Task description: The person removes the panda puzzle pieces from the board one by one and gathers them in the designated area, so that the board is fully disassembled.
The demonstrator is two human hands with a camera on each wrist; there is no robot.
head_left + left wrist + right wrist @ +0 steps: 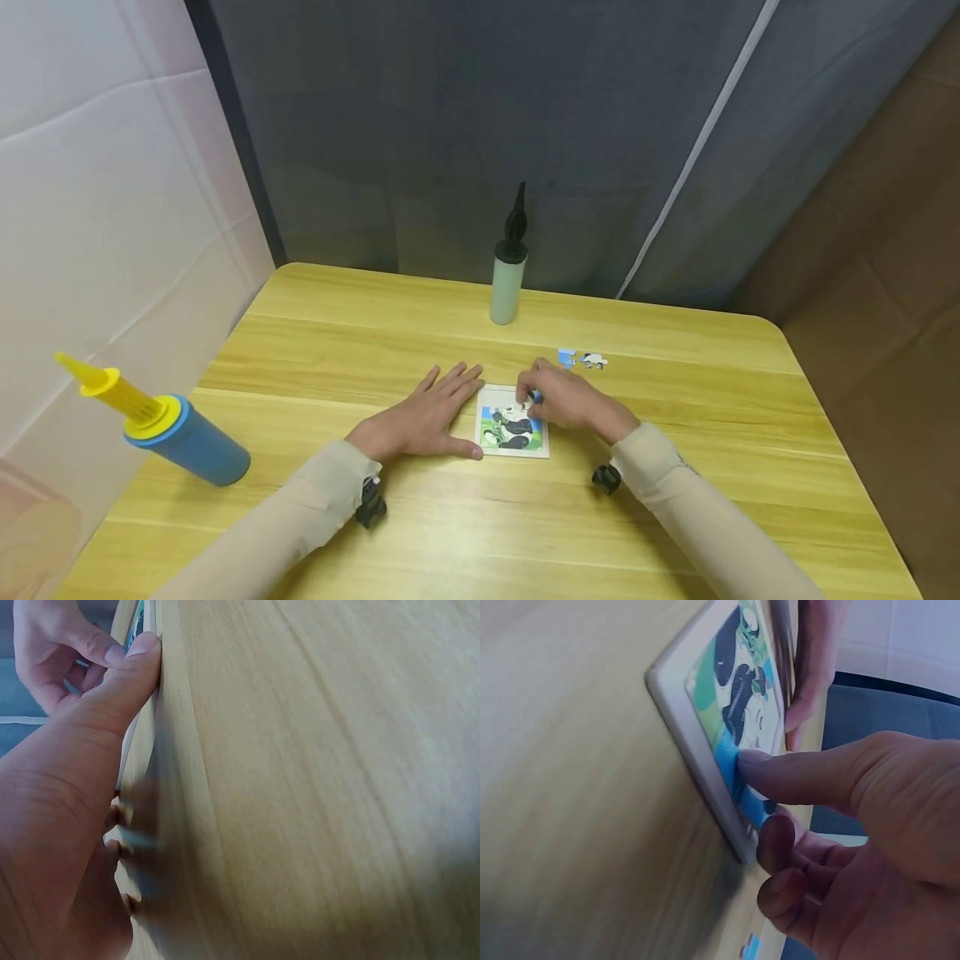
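Observation:
A small square panda jigsaw puzzle [513, 429] in a pale frame [517, 454] lies on the table. The lower part of its picture is filled with pieces, while bare tray shows along the top left. My left hand [423, 421] rests flat beside it with fingers spread, the thumb at the frame's lower left edge. Over the puzzle's upper right, my right hand [566, 398] pinches a blue and black puzzle piece [754, 804] at the picture, thumb against the blue area; the fingers partly hide it. Two loose puzzle pieces, one blue [566, 357] and one mostly white [595, 360], lie beyond the right hand.
A pale green hand pump [507, 287] with a black nozzle stands near the table's back edge. To the left is a blue pump [198, 446] with a yellow top. Grey cloth [390, 150] hangs behind the wooden table [465, 533].

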